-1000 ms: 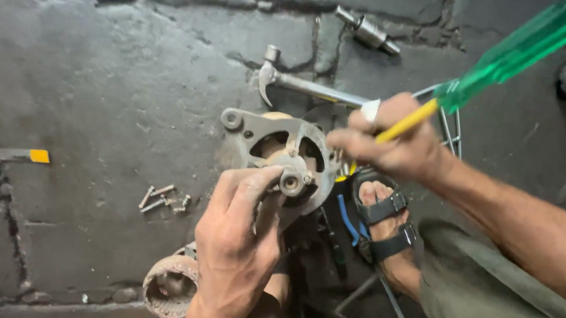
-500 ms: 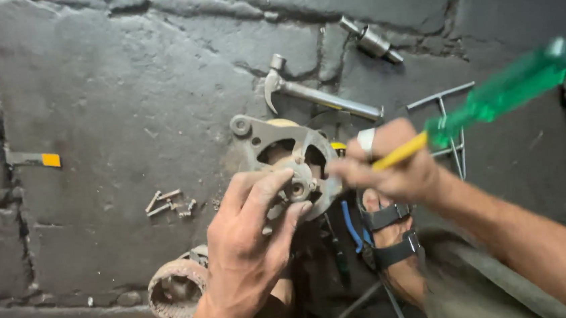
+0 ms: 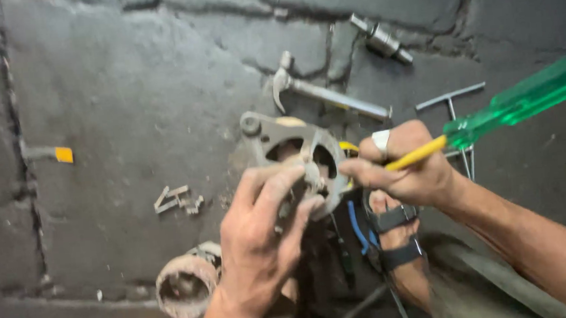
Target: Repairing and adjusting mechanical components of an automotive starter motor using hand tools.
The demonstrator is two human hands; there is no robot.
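A round grey metal housing [image 3: 275,141] with openings and a mounting ear stands over the dark stone floor. My left hand [image 3: 259,238] grips its near rim and hub, fingers curled over the metal. My right hand [image 3: 405,166] holds a screwdriver with a yellow shaft and a green see-through handle [image 3: 527,98], its tip hidden at the housing's centre. A white ring sits on one finger of that hand. Below the housing, a foot in a black sandal [image 3: 393,234] shows.
A hammer [image 3: 321,92] lies beyond the housing, a metal cylinder part [image 3: 381,39] further back. A T-shaped wrench [image 3: 454,108] rests to the right. Several small bolts [image 3: 178,199] lie at the left, a rusty round part [image 3: 185,284] near my wrist, a yellow-tipped tool [image 3: 50,154] far left.
The view has shifted slightly. My right hand and the screwdriver have tilted a little at the housing's centre; my left hand keeps its grip.
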